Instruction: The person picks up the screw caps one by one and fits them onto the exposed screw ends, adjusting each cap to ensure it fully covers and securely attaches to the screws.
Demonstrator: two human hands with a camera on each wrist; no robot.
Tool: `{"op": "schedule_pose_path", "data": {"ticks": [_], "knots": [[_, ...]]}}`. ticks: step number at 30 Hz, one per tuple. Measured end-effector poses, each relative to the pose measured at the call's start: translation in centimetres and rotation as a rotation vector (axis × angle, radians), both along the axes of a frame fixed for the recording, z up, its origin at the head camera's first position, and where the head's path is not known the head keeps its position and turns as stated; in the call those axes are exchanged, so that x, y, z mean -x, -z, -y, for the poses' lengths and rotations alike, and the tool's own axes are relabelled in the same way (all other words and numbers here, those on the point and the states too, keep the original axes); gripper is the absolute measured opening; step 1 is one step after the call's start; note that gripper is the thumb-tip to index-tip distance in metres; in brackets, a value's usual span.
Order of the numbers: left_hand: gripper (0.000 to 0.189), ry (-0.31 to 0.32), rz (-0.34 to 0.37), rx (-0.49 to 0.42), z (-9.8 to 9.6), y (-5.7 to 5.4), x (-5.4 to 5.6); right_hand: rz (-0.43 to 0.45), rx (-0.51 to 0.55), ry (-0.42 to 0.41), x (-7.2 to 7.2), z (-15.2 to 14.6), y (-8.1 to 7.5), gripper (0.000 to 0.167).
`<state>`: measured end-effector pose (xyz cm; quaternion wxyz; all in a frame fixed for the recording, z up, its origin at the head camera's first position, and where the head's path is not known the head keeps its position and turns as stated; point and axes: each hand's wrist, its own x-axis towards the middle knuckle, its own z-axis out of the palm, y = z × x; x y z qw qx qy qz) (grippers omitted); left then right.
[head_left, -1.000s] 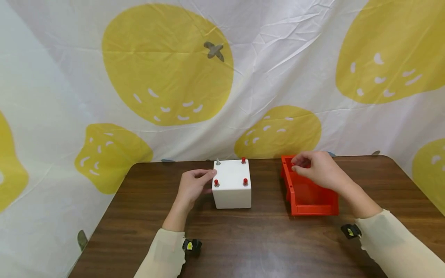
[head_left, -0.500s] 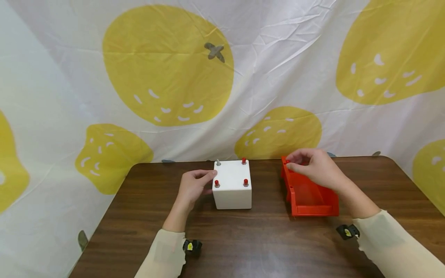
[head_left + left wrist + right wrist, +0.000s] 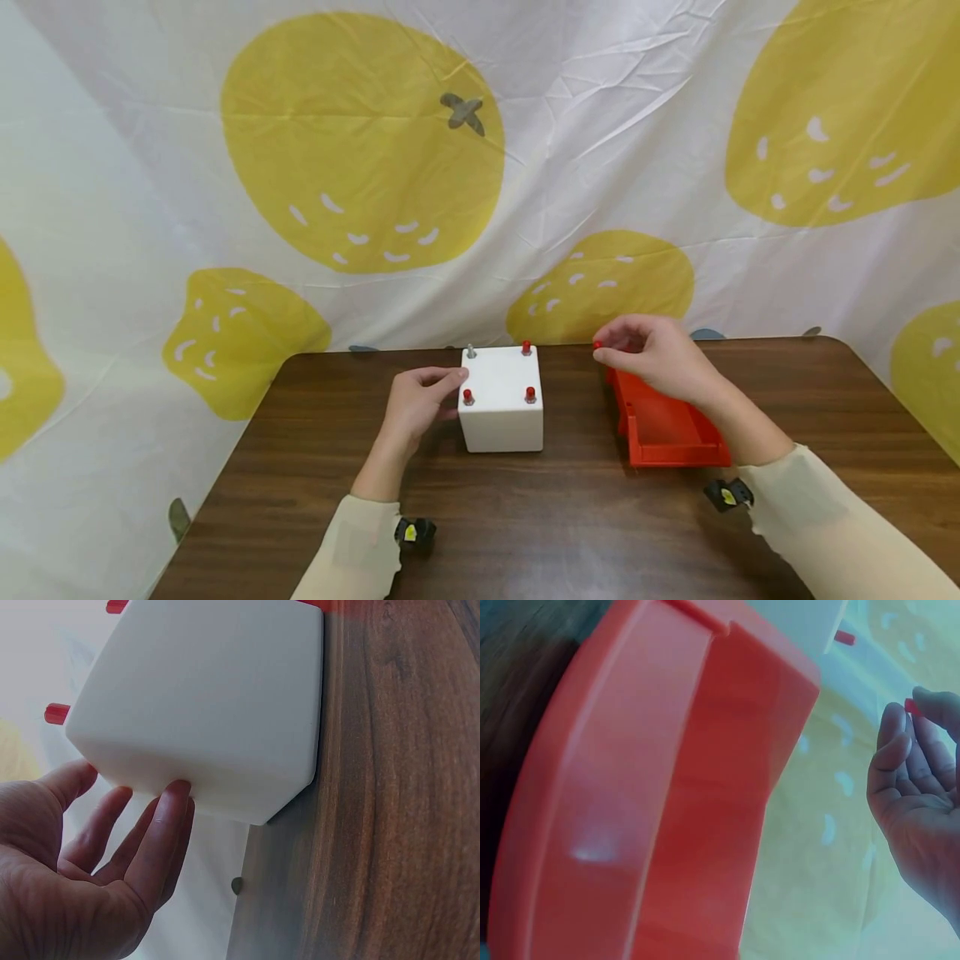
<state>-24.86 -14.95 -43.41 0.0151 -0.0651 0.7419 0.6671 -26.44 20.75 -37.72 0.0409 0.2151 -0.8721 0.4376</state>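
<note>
A white box stands on the table with metal posts at its top corners. Red caps cover three of the posts, while the far left post is bare metal. My left hand rests against the box's left side, thumb at the top edge; in the left wrist view its fingertips touch the side face. Between thumb and fingers my right hand pinches a small red cap, above the far left edge of the red bin.
The red bin stands to the right of the box, with a gap of wooden table between them. A fruit-patterned cloth hangs behind the table's far edge.
My right hand has risen out of the red bin and moved left with the red cap toward the box. The left hand and the box have stayed in place.
</note>
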Motion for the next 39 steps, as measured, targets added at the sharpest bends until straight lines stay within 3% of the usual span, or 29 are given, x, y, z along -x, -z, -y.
{"op": "schedule_pose_path", "data": {"ticks": [22, 39], "knots": [[0.036, -0.004, 0.007, 0.007, -0.1, -0.2, 0.0, -0.029, 0.048, -0.084, 2.3, 6.7, -1.4, 0.015], [0.032, 0.002, 0.017, -0.015, 0.0, 0.0, 0.0, -0.066, 0.016, -0.150, 2.9, 11.3, -1.5, 0.012]]}}
